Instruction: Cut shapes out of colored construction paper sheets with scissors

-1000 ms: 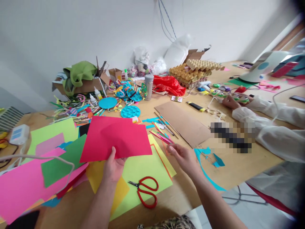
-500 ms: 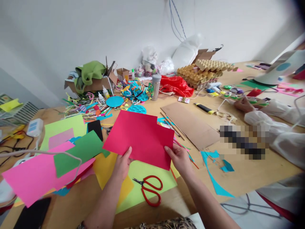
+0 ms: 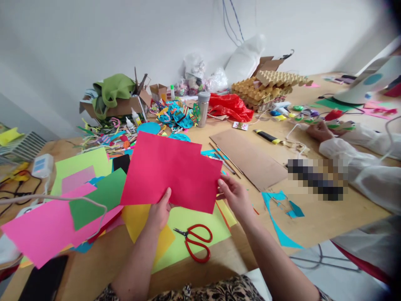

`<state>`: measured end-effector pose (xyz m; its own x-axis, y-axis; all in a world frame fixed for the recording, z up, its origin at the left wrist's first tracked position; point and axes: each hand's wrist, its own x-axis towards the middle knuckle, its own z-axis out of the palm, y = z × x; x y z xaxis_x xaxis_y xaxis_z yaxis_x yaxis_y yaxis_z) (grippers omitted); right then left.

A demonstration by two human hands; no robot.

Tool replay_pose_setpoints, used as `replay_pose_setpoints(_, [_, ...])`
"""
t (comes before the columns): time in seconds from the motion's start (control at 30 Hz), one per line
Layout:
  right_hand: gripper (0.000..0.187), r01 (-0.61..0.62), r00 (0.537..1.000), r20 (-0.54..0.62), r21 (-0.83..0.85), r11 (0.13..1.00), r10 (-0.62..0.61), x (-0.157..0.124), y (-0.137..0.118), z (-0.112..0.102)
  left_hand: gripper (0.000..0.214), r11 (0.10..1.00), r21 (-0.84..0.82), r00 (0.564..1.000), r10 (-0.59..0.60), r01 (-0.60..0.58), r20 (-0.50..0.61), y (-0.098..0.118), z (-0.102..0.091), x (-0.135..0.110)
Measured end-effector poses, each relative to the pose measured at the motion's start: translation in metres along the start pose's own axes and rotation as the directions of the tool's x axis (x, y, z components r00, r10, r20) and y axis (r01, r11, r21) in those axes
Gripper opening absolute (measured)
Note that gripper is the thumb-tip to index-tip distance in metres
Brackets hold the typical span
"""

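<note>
A sheet of red paper (image 3: 171,171) with a stepped notch at its upper right is held up over the table. My left hand (image 3: 160,212) is closed on its lower edge, thumb on top and fingers hidden beneath. At the right edge, my right hand (image 3: 236,196) is closed with its fingertips at the very margin of the sheet. Below the sheet, red-handled scissors (image 3: 197,242) lie with their blades pointing left on a light green sheet (image 3: 169,257). An orange-yellow sheet (image 3: 138,221) lies beside them, partly under my left forearm.
Pink (image 3: 40,228) and green sheets (image 3: 97,200) overlap at left. Brown cardboard (image 3: 250,161), thin sticks and blue scraps (image 3: 283,234) lie at right. Craft pieces, a flask (image 3: 203,110) and egg trays (image 3: 266,90) stand behind. A co-worker's hand (image 3: 321,133) is at far right.
The red sheet has shifted left and slightly up with my left hand. My right thumb has slid from the sheet's face out to its right edge.
</note>
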<state>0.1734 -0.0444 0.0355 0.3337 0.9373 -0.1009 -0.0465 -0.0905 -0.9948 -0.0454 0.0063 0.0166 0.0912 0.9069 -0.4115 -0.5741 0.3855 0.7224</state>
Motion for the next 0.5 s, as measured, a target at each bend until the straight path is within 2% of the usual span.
replay_pose_setpoints(0.07, [0.034, 0.072, 0.994, -0.07, -0.198, 0.977, -0.087, -0.011, 0.0, -0.005, 0.028, 1.0, 0.027, 1.0, -0.007, 0.007, 0.001, 0.003, 0.0, 0.003])
replay_pose_setpoints(0.1, [0.029, 0.107, 0.991, -0.043, -0.311, 0.944, -0.126, -0.02, 0.0, -0.006, 0.03, 1.0, 0.012, 1.0, 0.011, -0.011, 0.014, 0.004, 0.0, 0.005])
replay_pose_setpoints(0.17, [0.026, 0.176, 0.983, 0.14, -0.514, 0.84, -0.121, -0.042, 0.001, -0.004, 0.032, 0.995, -0.026, 0.994, 0.096, -0.095, 0.043, 0.006, 0.0, 0.009])
replay_pose_setpoints(0.2, [0.022, 0.225, 0.962, 0.257, -0.567, 0.792, -0.09, -0.054, 0.002, 0.0, 0.032, 0.99, -0.032, 0.989, 0.142, -0.141, 0.048, 0.006, 0.0, 0.01])
replay_pose_setpoints(0.3, [0.018, 0.464, 0.853, 0.517, -0.684, 0.563, -0.076, -0.082, 0.006, 0.017, 0.036, 0.971, -0.028, 0.97, 0.238, -0.236, 0.055, 0.007, -0.002, 0.013])
replay_pose_setpoints(0.33, [0.021, 0.518, 0.825, 0.562, -0.708, 0.48, -0.061, -0.088, 0.008, 0.023, 0.038, 0.967, -0.027, 0.966, 0.254, -0.253, 0.057, 0.007, -0.003, 0.013])
replay_pose_setpoints(0.4, [0.022, 0.573, 0.798, 0.602, -0.743, 0.347, -0.029, -0.094, 0.011, 0.033, 0.04, 0.964, -0.03, 0.963, 0.264, -0.263, 0.055, 0.008, -0.004, 0.014])
replay_pose_setpoints(0.5, [0.014, 0.597, 0.792, 0.611, -0.772, 0.219, -0.004, -0.095, 0.014, 0.039, 0.039, 0.966, -0.047, 0.966, 0.257, -0.255, 0.031, 0.009, -0.006, 0.015])
